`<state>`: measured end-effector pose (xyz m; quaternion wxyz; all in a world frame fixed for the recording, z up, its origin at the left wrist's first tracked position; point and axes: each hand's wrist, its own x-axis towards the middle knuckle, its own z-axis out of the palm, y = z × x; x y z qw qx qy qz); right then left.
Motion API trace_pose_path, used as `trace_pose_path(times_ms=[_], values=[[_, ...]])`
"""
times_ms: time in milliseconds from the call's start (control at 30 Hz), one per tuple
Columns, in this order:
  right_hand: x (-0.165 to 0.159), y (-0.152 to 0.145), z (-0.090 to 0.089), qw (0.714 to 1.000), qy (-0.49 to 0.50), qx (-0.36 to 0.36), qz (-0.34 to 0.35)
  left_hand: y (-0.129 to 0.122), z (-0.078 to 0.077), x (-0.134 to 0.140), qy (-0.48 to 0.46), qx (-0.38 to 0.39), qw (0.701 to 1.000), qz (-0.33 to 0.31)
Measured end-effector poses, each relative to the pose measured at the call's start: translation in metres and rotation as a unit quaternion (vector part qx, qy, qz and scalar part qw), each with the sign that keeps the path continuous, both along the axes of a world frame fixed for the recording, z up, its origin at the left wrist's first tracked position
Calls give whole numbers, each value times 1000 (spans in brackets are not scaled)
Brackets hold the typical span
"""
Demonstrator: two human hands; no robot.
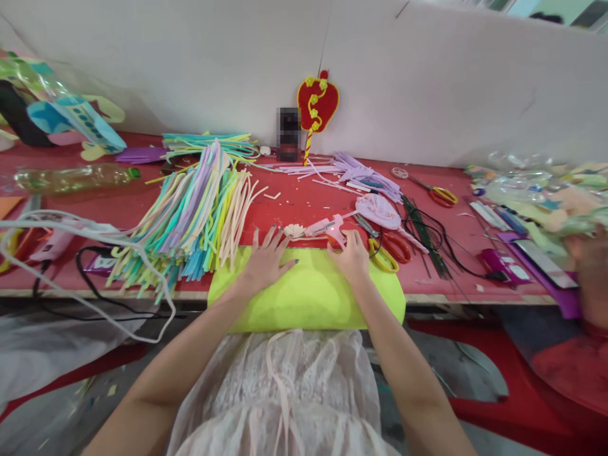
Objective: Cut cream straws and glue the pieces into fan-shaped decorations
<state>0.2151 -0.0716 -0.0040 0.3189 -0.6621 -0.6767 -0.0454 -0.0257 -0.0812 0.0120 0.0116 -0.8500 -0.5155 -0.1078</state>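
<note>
A bright yellow-green sheet (304,288) lies at the table's front edge and hangs over it. My left hand (266,263) rests flat on its left far part, fingers spread. My right hand (350,256) is at the sheet's far right edge, fingers bent together; what they grip, if anything, is hidden. Just beyond these fingers lies a pink glue gun (327,227) with an orange trigger. Left of the gun is a small cream-coloured piece (295,231). Scissors with yellow handles (382,256) lie right of my right hand, beside red-handled ones (398,247).
Pastel fuzzy stems (190,209) are heaped at left, near a plastic bottle (78,179) and white cable (164,332). Purple stems (361,174) and a round lilac piece (379,211) lie right. A red fan-shaped ornament (318,104) stands behind. Another person's arm (591,278) shows at far right.
</note>
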Motion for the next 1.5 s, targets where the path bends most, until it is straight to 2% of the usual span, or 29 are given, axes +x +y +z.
trace_pose_path(times_ms=[467, 967, 1500], values=[[-2, 1, -5, 999, 4, 24, 26, 0, -1, -2, -3, 0, 1000, -7], [-2, 1, -8, 999, 22, 14, 29, 1, -3, -2, -2, -1, 1000, -7], [1, 2, -10, 999, 19, 38, -7, 1, -2, -1, -2, -4, 1000, -6]])
